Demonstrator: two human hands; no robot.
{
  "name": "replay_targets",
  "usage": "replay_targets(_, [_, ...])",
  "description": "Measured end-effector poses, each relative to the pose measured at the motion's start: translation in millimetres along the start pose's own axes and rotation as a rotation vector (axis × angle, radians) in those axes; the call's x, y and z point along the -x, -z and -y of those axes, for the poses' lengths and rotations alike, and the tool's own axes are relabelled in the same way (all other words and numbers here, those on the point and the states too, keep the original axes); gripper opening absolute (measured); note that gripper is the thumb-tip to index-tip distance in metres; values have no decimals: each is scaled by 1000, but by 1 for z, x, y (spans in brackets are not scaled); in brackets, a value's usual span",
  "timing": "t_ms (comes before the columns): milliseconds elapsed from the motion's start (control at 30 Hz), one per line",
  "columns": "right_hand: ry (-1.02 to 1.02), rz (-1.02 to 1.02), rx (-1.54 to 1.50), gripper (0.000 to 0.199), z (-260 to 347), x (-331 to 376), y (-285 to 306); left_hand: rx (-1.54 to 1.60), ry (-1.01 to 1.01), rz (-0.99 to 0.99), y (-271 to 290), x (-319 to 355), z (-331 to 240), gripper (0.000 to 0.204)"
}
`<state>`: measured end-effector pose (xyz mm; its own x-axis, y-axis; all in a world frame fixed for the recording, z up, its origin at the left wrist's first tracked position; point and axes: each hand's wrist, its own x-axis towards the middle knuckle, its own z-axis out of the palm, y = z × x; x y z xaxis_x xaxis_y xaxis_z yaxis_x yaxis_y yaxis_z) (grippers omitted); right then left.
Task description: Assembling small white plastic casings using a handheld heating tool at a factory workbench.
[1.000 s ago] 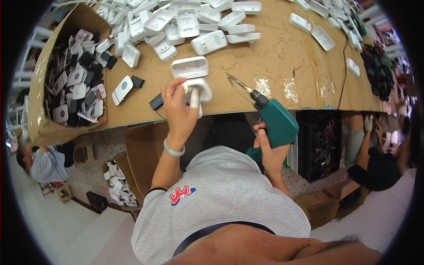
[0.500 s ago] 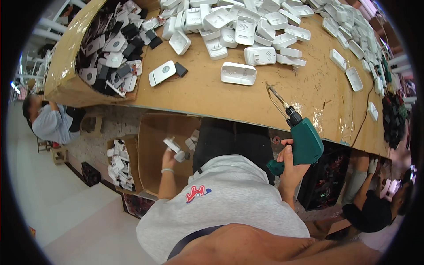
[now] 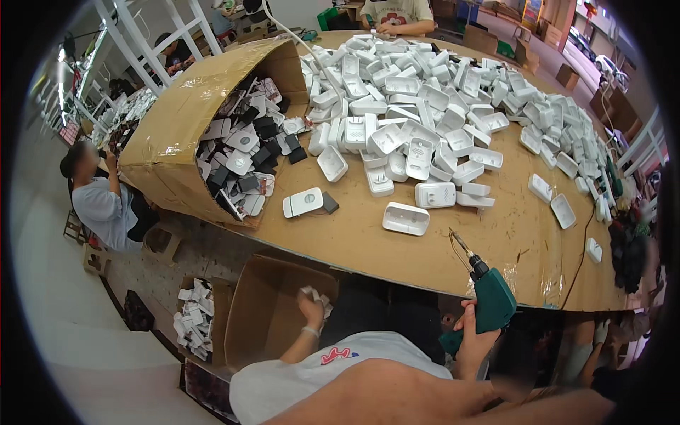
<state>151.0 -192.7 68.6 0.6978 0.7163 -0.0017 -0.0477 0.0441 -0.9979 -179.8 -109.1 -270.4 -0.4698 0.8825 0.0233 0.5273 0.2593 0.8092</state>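
Observation:
My right hand grips a dark green soldering gun by its handle. The gun's metal tip and thin wire guide point up and left over the cardboard-covered table. My left hand is down inside an open cardboard box below the table edge. White plastic pieces lie right against its fingers; blur hides whether it grips any. On the table in front are an empty white plastic housing and a white device with a round button, joined to a black block.
White housings are heaped across the table. A cardboard carton of white and black parts lies on its side at left. A smaller box of white parts stands on the floor. People sit left and at the far side.
My view has tilted up, showing more of the far table. My left hand, earlier holding a white device, has moved to the white pieces in the box. The right hand keeps the soldering gun.

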Motion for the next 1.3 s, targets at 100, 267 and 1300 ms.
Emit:
replay_targets(100, [33, -14, -51, 14, 4, -10, 0, 199, -594, -178, 55, -19, -196, 18])
replay_targets(267, [82, 27, -70, 9, 5, -15, -2, -52, -1078, 57, 39, -69, -344, 51])
replay_targets(1300, [57, -24, 11, 12, 2, -13, 11, 32, -283, 580, 73, -121, -304, 43])
